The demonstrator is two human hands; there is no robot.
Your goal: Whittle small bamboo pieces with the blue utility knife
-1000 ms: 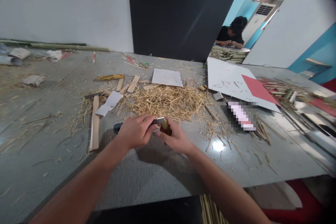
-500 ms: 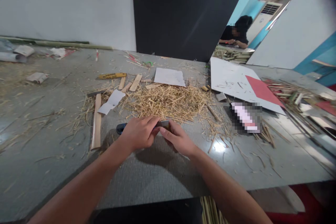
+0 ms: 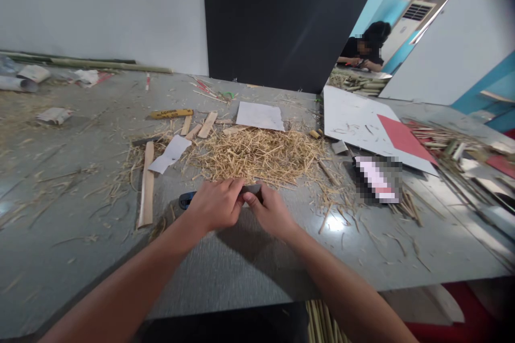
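Observation:
My left hand [image 3: 215, 204] is closed around a knife [image 3: 186, 200]. The dark blue end of its handle sticks out to the left of the fist, and a grey blade shows between my two hands. My right hand [image 3: 274, 213] is closed at the blade's far end, thumb pressed in toward the left hand. Whatever lies in its fingers is hidden. Just beyond both hands spreads a heap of straw-coloured shavings [image 3: 261, 155]. A flat wooden strip [image 3: 146, 187] lies to the left of the knife.
White paper pieces [image 3: 259, 116] and a yellow packet [image 3: 171, 113] lie behind and beside the shavings. A white board [image 3: 362, 118] with a red sheet [image 3: 404, 139] leans at right, near thin sticks [image 3: 434, 136]. Through a gap, another person [image 3: 364, 51] works. The table's front edge runs below my forearms.
The blade between my hands has turned and looks darker now. Both hands stay in nearly the same place, with the right thumb shifted slightly.

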